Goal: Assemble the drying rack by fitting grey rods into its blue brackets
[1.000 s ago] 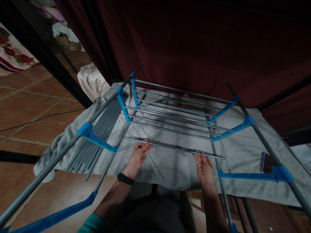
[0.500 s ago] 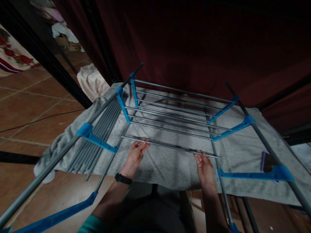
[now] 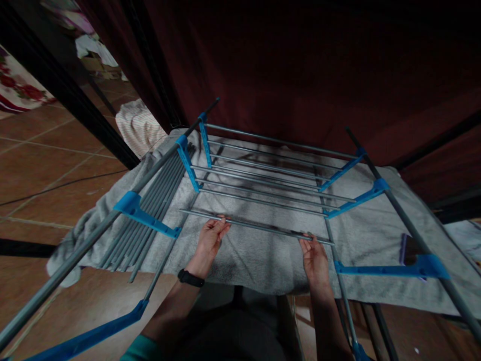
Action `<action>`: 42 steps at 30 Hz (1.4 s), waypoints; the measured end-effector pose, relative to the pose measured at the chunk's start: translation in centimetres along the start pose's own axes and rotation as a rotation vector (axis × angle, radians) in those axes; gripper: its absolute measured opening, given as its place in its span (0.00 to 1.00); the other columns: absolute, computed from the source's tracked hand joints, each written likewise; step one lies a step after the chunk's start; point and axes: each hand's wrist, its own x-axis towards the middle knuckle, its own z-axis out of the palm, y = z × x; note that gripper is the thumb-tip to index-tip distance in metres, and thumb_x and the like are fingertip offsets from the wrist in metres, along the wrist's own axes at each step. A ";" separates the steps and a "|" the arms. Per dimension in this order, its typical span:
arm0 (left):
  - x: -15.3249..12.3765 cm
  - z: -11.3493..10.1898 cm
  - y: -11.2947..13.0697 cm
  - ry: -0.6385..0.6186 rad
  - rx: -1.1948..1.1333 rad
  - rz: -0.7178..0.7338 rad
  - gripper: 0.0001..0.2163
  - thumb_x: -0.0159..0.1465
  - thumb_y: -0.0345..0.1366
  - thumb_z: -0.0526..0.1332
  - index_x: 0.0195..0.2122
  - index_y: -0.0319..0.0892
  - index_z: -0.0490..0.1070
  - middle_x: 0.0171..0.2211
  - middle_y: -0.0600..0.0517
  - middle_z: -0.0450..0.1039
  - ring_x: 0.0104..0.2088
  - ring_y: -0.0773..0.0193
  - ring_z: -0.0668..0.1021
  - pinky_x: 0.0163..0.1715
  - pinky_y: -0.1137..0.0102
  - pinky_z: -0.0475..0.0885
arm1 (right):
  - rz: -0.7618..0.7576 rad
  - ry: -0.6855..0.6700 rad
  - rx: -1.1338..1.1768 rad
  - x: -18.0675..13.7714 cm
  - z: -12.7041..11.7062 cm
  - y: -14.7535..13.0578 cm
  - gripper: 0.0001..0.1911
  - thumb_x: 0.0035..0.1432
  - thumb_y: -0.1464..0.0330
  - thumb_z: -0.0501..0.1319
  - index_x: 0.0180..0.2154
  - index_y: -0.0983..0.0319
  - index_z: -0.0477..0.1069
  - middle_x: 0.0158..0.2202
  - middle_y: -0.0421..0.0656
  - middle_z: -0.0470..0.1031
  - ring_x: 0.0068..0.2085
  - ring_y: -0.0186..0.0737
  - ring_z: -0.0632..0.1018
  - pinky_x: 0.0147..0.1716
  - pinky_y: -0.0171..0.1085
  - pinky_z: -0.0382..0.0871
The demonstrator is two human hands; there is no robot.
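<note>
- two hands are on the one metal rod (image 3: 259, 227) in my feed; it lies towards five o'clock, running from left down to right.
- i have the left hand (image 3: 211, 238) at seven o'clock, nearly closed, thumb and fingertips pinching the rod.
- i have the right hand (image 3: 314, 254) at four o'clock, partly curled, fingertips gripping the rod close to its right end.
- the rod's left end crosses the left inner pole (image 3: 165, 258) in my view, and its right end reaches the right inner pole (image 3: 341, 283); i cannot tell whether it touches either.
- just beyond the rod, around the dial's centre, i see crossbars (image 3: 259, 201) spanning the rack between blue brackets.
- one left bracket (image 3: 145, 216) sits towards eight o'clock, one right bracket (image 3: 394, 271) towards four, the rod between them.
- loose tubes (image 3: 150, 220) lie side by side between eight and nine o'clock, on a grey towel (image 3: 244, 260).
- a purple-edged dark object (image 3: 409, 249) rests at four o'clock, partly behind the right bracket.
- a black wristband (image 3: 191, 277) circles the left wrist; a dark red curtain (image 3: 281, 75) hangs at twelve.
</note>
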 end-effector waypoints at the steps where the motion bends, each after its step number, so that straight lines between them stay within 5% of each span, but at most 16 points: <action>1: 0.1 -0.1 0.1 0.011 -0.001 0.008 0.10 0.51 0.31 0.76 0.32 0.38 0.76 0.32 0.50 0.80 0.32 0.67 0.82 0.36 0.74 0.77 | -0.006 -0.001 0.007 0.0 0.0 0.0 0.08 0.52 0.66 0.71 0.35 0.59 0.76 0.40 0.40 0.82 0.44 0.38 0.82 0.55 0.45 0.76; 8: 0.6 -0.6 0.5 0.064 -0.008 0.051 0.14 0.51 0.34 0.77 0.24 0.40 0.70 0.24 0.55 0.74 0.28 0.70 0.79 0.32 0.76 0.74 | -0.020 -0.012 0.008 -0.2 0.0 0.1 0.08 0.51 0.68 0.72 0.33 0.59 0.74 0.39 0.39 0.81 0.45 0.37 0.82 0.57 0.44 0.74; 18: -0.4 0.7 -0.2 -0.034 0.018 -0.009 0.11 0.52 0.28 0.74 0.36 0.40 0.77 0.35 0.48 0.82 0.36 0.63 0.83 0.42 0.69 0.77 | 0.034 -0.027 0.029 -0.1 -0.1 0.0 0.12 0.52 0.65 0.73 0.29 0.58 0.71 0.29 0.34 0.78 0.36 0.32 0.82 0.49 0.38 0.78; 29: 0.2 0.3 -0.8 0.005 0.034 0.008 0.15 0.46 0.36 0.78 0.29 0.40 0.75 0.27 0.54 0.77 0.30 0.67 0.81 0.33 0.74 0.73 | -0.008 -0.016 0.031 -0.3 0.1 0.0 0.08 0.54 0.66 0.69 0.38 0.57 0.76 0.41 0.39 0.81 0.47 0.37 0.81 0.57 0.43 0.73; 42: -0.4 1.7 -0.6 -0.084 0.049 0.020 0.16 0.44 0.33 0.78 0.31 0.40 0.75 0.32 0.50 0.80 0.34 0.63 0.81 0.41 0.67 0.76 | -0.025 0.010 0.019 -0.1 0.0 0.2 0.09 0.54 0.63 0.70 0.34 0.57 0.73 0.36 0.38 0.81 0.42 0.37 0.82 0.55 0.44 0.75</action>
